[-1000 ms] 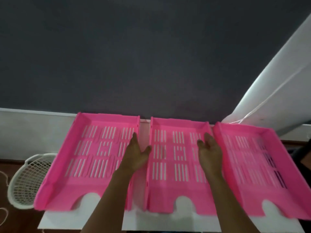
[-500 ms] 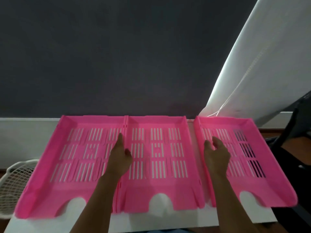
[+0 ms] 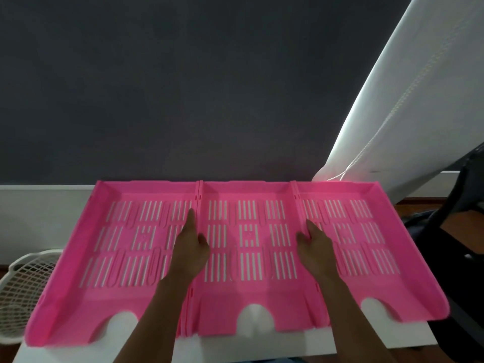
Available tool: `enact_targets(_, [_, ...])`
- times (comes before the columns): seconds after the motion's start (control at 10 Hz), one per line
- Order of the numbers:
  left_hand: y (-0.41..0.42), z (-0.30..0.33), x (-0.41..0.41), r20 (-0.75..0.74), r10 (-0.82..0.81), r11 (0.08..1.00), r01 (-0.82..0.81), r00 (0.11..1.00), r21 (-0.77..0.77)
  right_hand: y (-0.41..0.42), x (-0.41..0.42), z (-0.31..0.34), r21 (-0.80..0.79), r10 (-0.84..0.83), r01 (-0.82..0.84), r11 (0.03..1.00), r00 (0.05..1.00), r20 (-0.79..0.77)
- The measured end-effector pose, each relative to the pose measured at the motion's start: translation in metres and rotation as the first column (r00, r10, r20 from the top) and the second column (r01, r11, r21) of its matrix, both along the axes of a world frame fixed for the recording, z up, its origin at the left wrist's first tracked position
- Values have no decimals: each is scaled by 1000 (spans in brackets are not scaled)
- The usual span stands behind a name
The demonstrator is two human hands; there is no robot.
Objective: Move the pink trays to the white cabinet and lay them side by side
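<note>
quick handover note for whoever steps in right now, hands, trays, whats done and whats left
Left hand: open, flat over the seam between the left tray and middle tray.
Right hand: open, flat over the seam between the middle tray and right tray.
All three pink trays lie on the white cabinet, walls touching, back edges in line.
Done: trays moved and laid side by side.
Left: lift both hands away.

Both forearms reach up from the lower frame; left hand (image 3: 190, 248) and right hand (image 3: 315, 248) lie flat, fingers extended.
</note>
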State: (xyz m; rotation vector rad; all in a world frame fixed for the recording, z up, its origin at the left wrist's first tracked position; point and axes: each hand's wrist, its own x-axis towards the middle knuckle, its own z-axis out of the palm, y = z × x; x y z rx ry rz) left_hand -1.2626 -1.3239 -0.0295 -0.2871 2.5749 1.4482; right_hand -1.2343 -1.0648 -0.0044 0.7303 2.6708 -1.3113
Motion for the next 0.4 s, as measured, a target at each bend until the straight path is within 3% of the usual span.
enact_targets(0.2, [1, -2, -3, -43, -7, 1000, 6, 999, -16, -2, -9, -8, 84, -3, 4, 996, 1000, -8])
enact_targets(0.4, [2, 4, -4, -43, 12, 999, -14, 999, -43, -2, -8, -3, 57, -3, 4, 998, 1000, -27])
